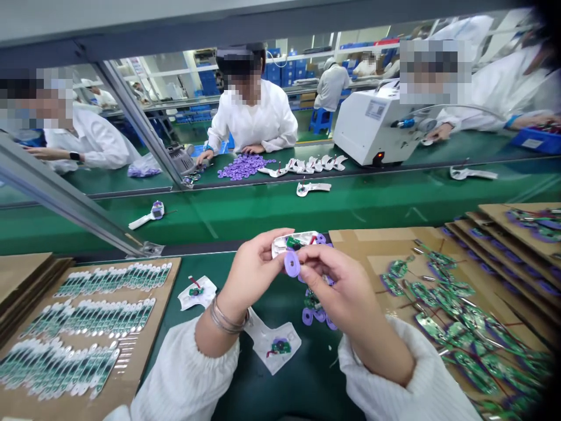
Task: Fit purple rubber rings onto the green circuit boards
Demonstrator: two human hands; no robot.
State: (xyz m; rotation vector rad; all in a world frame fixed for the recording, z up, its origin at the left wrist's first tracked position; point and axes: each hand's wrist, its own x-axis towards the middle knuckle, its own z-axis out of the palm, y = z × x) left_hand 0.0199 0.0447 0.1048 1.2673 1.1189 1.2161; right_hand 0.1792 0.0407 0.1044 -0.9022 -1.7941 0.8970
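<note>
My left hand [253, 272] grips a white plastic shell [294, 241] with a small green circuit board inside it. My right hand [339, 286] pinches a purple round disc [291, 264] right against the shell. Both hands hover over the green mat [280, 304]. Under them lie a few more purple discs [316, 316] and two other white shells with boards: one shell [197, 291] lies to the left and another shell [274, 347] sits near my wrists.
A cardboard sheet [144, 327] at left carries rows of narrow green boards. Cardboard at right [377, 245] holds several loose green boards with purple parts. Beyond runs a green conveyor [350, 202] with white parts; people in white coats sit opposite beside a white machine [372, 126].
</note>
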